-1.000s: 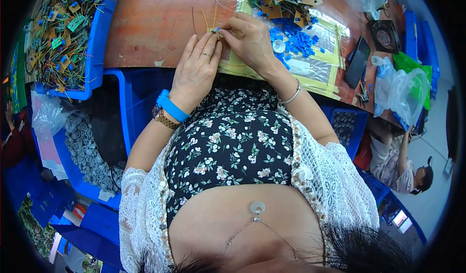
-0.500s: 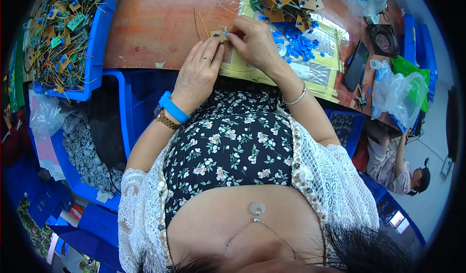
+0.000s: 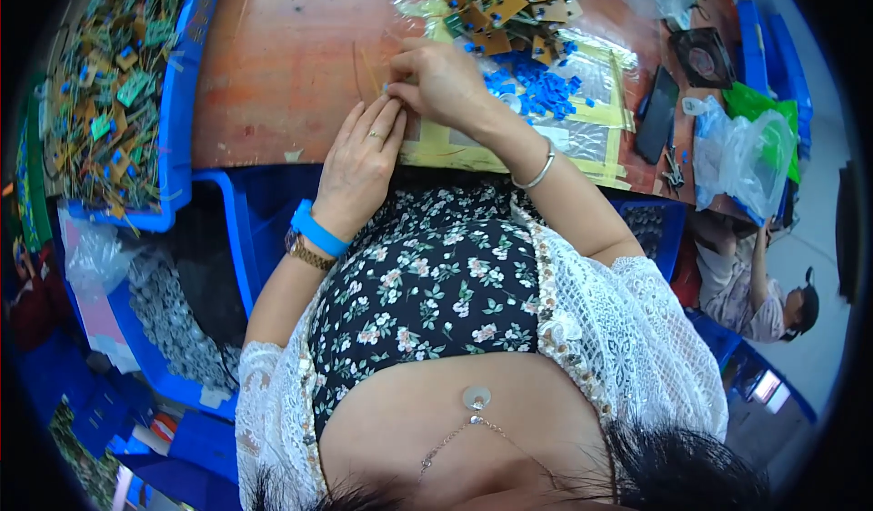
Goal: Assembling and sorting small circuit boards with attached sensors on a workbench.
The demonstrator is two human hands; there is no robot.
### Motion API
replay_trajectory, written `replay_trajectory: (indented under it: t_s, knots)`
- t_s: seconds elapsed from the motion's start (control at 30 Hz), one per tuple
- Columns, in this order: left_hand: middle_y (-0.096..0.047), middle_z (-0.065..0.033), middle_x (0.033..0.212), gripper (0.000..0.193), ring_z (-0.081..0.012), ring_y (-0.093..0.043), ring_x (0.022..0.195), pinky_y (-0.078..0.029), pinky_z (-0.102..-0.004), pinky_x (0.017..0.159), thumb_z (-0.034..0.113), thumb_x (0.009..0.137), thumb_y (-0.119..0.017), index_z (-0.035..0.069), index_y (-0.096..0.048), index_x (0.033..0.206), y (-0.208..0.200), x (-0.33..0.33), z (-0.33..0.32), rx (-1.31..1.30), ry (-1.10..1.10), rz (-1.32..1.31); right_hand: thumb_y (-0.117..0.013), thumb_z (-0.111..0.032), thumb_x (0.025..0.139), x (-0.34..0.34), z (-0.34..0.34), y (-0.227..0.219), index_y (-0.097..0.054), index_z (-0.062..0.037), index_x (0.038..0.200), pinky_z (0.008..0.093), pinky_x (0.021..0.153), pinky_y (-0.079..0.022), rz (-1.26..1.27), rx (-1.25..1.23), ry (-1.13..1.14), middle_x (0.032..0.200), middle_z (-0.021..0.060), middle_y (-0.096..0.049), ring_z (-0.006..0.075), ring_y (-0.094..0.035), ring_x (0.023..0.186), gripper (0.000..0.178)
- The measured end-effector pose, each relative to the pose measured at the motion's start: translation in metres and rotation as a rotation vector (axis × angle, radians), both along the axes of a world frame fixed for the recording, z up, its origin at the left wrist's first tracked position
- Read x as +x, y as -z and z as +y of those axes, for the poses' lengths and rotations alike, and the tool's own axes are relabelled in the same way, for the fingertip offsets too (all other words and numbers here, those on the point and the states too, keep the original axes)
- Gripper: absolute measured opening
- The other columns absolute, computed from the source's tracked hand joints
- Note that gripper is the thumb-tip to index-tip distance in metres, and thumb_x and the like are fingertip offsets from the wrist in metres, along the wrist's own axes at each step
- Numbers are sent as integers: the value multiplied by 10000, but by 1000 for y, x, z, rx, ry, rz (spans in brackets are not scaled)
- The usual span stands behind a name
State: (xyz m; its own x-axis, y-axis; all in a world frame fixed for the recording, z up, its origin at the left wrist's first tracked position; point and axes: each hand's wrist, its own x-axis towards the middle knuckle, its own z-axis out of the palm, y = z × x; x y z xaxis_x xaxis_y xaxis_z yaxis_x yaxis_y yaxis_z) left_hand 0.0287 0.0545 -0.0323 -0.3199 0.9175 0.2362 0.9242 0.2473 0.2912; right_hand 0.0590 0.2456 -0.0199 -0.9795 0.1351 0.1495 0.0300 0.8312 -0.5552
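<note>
Head view: your two hands meet over the bench (image 3: pixel 273 84), close to its near edge, at a small wired piece (image 3: pixel 370 70) whose body is mostly covered by your fingers; only its thin wires show clearly, pointing away from you. The likeliest fault, as judged here, is a slip: uneven finger pressure could skew so small a piece, and a sideways pull could strain its wires. A second risk lies to the right, where a stray wrist could scatter the loose blue parts (image 3: pixel 546 88) or the heap of brown boards (image 3: pixel 509 11). Your right hand (image 3: pixel 438 82) makes a narrow pinch, thumb and forefinger together on the piece. Your left hand (image 3: pixel 359 161) lies with fingers extended side by side, tips at the piece; whether this grip is closed on it or merely steadies it cannot be told.
</note>
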Motion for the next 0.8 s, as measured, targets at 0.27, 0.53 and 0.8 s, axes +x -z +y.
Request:
replay_trajectory:
  t_s: [0.27,0.53,0.8]
  knots:
    - [-531,-179,1423,506,-332,-477,1360,-358,-479,1164,-24,848,-519,-49,-563,1351,1,-1,0,16,-8,-18,-703,-92,768,3,-2,15,-607,-28,772,449,786,-516,125,-92,2,945,153,-598,377,-608,958,115]
    - [-586,-186,1373,447,-364,-546,1286,-402,-503,1131,-37,872,-524,-23,-616,1309,6,-1,3,120,11,9,-724,-134,773,3,12,26,-672,-36,766,466,797,-536,89,-133,-24,1059,178,-664,390,-643,952,112]
    - [-600,-207,1380,408,-377,-545,1307,-397,-461,1135,-3,967,-514,-33,-572,1370,-82,-114,-51,415,-292,534,-734,-124,872,93,22,-6,-735,-40,973,364,768,-549,539,-187,145,982,110,-689,282,-671,886,131]
